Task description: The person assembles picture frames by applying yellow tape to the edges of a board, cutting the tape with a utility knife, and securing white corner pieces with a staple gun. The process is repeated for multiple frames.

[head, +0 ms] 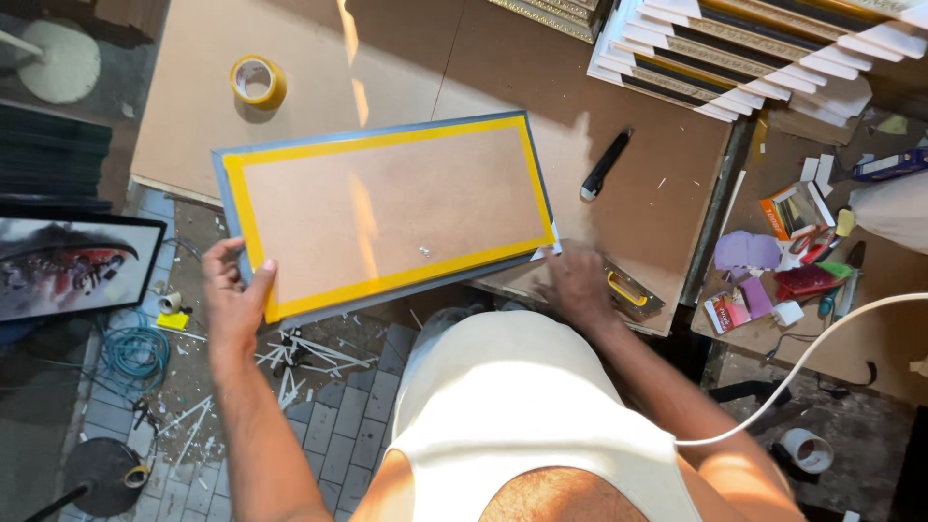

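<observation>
Over the worktable [657, 193], at the picture's centre, we are holding a frame [387, 215] face-down, its backing board already sealed round the edges with yellow tape. Our left hand [232, 295] is gripping the frame's 8 o'clock corner, thumb on top. Our right hand [578, 287], at 4 o'clock of the frame, is resting flat by that corner; we cannot tell whether it is grasping anything. A tape roll [257, 81] is lying at 11 o'clock, a knife [605, 164] at 2 o'clock. Taping looks finished, we judge; next we would need a steady two-handed hold to turn the frame.
</observation>
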`<state>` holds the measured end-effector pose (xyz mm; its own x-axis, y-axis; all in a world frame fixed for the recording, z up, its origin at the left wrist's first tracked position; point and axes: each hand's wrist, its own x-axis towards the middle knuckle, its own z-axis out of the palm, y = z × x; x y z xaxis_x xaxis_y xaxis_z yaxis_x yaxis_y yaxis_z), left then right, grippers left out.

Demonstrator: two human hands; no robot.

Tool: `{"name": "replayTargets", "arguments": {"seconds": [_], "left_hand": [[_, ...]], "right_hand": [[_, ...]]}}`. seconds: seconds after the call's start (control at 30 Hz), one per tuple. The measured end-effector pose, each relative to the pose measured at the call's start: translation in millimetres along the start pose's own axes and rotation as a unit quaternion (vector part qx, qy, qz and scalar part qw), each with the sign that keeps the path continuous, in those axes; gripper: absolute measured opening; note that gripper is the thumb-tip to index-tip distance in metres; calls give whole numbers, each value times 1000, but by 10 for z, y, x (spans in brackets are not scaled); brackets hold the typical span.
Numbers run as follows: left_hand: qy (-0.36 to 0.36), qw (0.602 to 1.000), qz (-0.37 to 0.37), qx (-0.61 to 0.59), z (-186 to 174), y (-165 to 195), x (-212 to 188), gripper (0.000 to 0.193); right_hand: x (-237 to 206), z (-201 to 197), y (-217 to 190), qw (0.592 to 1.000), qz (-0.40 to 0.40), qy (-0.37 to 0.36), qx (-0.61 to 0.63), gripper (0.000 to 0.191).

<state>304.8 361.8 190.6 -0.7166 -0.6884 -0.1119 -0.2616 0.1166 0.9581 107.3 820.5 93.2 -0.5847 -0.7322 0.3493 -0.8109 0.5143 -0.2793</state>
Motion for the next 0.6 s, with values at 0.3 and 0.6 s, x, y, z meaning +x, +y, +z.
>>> {"name": "replayTargets", "arguments": {"seconds": [0.3, 0.6], "left_hand": [[-80, 886, 401, 219, 1009, 2677, -1320, 61], [-28, 706, 545, 451, 1656, 3153, -1555, 48]], "right_hand": [[493, 4, -1, 990, 87, 14, 111, 45], [-113, -505, 880, 977, 211, 3, 24, 50]]}}
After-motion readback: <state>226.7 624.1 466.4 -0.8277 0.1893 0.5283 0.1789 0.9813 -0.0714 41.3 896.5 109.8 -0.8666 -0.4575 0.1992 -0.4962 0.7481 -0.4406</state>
